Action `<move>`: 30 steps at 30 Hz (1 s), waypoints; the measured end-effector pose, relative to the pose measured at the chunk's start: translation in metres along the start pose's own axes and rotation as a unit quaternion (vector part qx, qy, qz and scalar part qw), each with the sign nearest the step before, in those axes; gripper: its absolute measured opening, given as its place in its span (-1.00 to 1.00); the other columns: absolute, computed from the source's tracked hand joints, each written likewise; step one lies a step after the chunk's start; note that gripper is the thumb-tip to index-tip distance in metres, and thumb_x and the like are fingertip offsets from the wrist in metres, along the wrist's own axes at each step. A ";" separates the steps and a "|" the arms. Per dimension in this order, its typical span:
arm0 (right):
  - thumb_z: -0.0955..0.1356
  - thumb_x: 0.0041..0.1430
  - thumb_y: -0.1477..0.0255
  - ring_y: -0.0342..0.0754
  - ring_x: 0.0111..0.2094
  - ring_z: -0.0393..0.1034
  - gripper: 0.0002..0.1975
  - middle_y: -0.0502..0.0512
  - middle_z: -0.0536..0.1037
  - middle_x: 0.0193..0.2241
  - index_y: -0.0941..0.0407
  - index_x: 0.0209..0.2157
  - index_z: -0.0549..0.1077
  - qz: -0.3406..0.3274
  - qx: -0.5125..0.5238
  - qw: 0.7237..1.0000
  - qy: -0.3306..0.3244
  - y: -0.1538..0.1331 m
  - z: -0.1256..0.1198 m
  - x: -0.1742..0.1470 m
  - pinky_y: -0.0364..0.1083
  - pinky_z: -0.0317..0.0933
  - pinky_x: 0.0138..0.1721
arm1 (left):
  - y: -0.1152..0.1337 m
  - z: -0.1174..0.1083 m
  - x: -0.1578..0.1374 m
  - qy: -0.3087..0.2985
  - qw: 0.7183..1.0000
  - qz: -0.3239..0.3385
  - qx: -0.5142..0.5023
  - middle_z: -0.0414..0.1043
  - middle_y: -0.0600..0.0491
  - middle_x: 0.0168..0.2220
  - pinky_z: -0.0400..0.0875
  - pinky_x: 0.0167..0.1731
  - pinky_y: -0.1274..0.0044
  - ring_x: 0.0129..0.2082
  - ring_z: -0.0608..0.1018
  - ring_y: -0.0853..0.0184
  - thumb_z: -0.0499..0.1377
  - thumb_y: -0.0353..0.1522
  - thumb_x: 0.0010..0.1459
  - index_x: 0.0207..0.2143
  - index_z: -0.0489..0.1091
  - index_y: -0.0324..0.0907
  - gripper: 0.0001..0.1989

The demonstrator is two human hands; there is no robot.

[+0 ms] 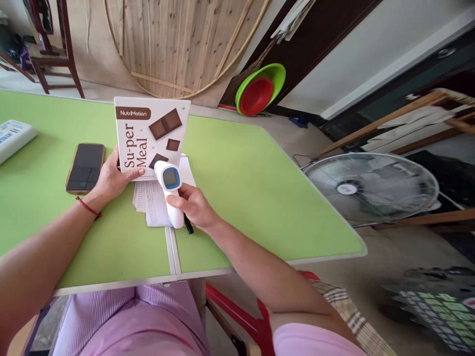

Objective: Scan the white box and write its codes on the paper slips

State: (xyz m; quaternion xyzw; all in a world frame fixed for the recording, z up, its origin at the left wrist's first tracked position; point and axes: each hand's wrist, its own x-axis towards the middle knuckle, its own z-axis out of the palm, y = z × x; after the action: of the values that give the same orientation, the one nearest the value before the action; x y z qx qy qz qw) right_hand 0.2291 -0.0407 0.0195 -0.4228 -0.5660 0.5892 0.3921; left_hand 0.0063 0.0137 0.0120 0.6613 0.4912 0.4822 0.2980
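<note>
My left hand grips the lower left edge of a white box printed "NutriMotion Su-per Meal" with chocolate pieces, its thumb across the front. The box stands upright on the green table. In my right hand is a white infrared thermometer with a blue-ringed screen, held upright in front of the box's lower right part. What the screen reads is too faint to tell. Beneath them lie papers with writing, partly hidden by the box and the thermometer. A black pen pokes out beside my right hand.
Left of the box, a smartphone lies on the green table; a white box sits at the far left. A standing fan is beyond the right edge. Green and red basins lean by the wall. A red stool is below.
</note>
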 end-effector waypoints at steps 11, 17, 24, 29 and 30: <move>0.47 -0.08 -0.06 -0.17 -0.50 0.17 -0.50 -0.05 0.33 -0.54 0.09 -0.44 0.37 -0.037 -0.044 0.998 -0.009 -0.006 -0.001 -0.003 -0.11 0.09 -0.46 | -0.006 0.003 0.000 0.007 1.000 0.012 -0.025 0.52 -0.05 0.02 0.53 0.01 0.25 0.01 0.57 0.06 0.38 0.09 -0.07 -0.02 0.36 -0.12 -0.31; 0.47 -0.07 0.08 -0.14 -0.51 0.22 -0.63 -0.03 0.39 -0.55 0.09 -0.47 0.41 -0.082 -0.092 0.991 0.054 -0.021 -0.026 -0.006 -0.09 0.15 -0.46 | 0.002 0.003 -0.005 0.021 1.000 0.003 -0.010 0.53 -0.05 0.00 0.57 -0.05 0.25 -0.04 0.59 0.08 0.39 0.00 -0.01 0.02 0.36 -0.12 -0.36; 0.47 -0.09 0.25 0.00 -0.35 0.42 -0.65 0.11 0.62 -0.32 0.10 -0.23 0.55 -0.019 -0.430 0.890 0.149 -0.021 -0.066 0.001 -0.03 0.25 -0.30 | -0.006 0.000 0.007 0.102 0.992 0.011 0.074 0.48 -0.06 0.05 0.51 0.04 0.25 0.03 0.54 0.08 0.34 -0.03 0.06 0.10 0.29 -0.13 -0.35; 0.43 0.05 0.23 0.02 -0.36 0.41 -0.74 0.13 0.61 -0.30 0.09 -0.28 0.55 0.045 -0.576 0.801 0.158 -0.010 -0.072 0.011 -0.07 0.16 -0.37 | -0.015 0.003 0.012 0.095 0.992 0.027 0.075 0.42 -0.08 0.12 0.48 0.10 0.27 0.11 0.50 0.09 0.31 -0.09 0.11 0.20 0.18 -0.12 -0.31; 0.42 0.06 0.23 0.02 -0.36 0.41 -0.75 0.14 0.61 -0.30 0.09 -0.27 0.54 0.047 -0.584 0.795 0.159 -0.009 -0.074 0.013 -0.07 0.15 -0.37 | -0.017 0.004 0.013 0.091 0.992 0.026 0.086 0.39 -0.09 0.15 0.45 0.13 0.25 0.16 0.47 0.07 0.32 -0.12 0.10 0.22 0.16 -0.12 -0.29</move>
State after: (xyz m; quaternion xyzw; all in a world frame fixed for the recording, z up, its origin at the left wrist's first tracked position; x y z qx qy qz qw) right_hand 0.2946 -0.0028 0.0278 -0.6852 -0.7116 0.0890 0.1273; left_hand 0.0042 0.0317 0.0005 0.6505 0.5386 0.5041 0.1810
